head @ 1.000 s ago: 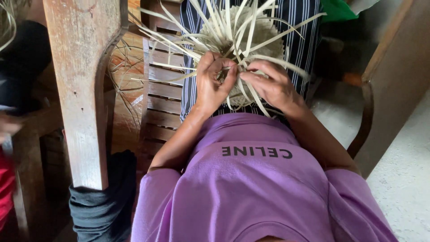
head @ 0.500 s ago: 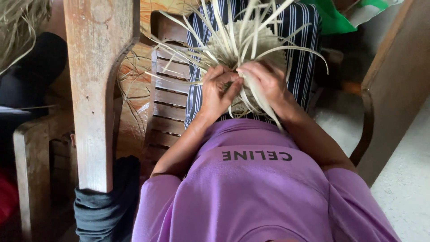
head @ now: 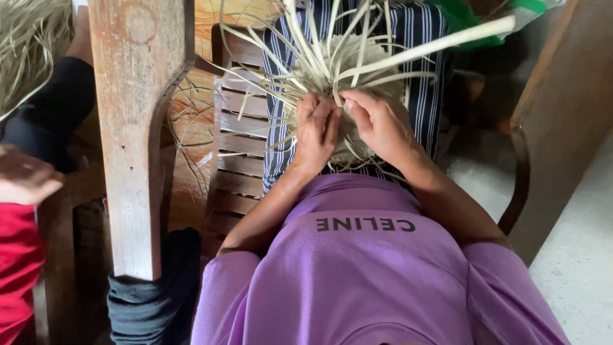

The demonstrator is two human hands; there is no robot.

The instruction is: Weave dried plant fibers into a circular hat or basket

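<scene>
Clearly the weaving [head: 348, 76] is well begun but not finished: a rounded, tightly plaited pale core is already formed, while many long loose strips [head: 408, 52] stick out from it in all directions, unwoven, so I judge a good part of the plaiting is left. It rests on the person's lap, on a dark cloth [head: 424, 96] with thin white stripes, just ahead of the purple shirt [head: 357, 275]. The left hand [head: 316, 137] lies on the near side of the core, its fingers curled together and pressed against the plaited part, clamping strips down; just which strip they pinch I cannot tell. The right hand [head: 380, 124] touches the core beside it, fingers bent and closed around strips at the centre, thumb toward the left hand, so the two hands nearly meet. The material looks like flat, narrow, straw-coloured leaf strips, stiff enough to spring outward, some curving, one broad strip reaching far toward the upper right. The woven part looks dense and even, though the hands hide much of its near edge. To the left stands a worn wooden post [head: 137, 128] and a slatted wooden seat [head: 239, 147]; more dry strips [head: 29, 45] lie at the upper left. Another person's hand [head: 25, 179] over a red sleeve [head: 16, 268] shows at the left edge, well apart from the work.
</scene>
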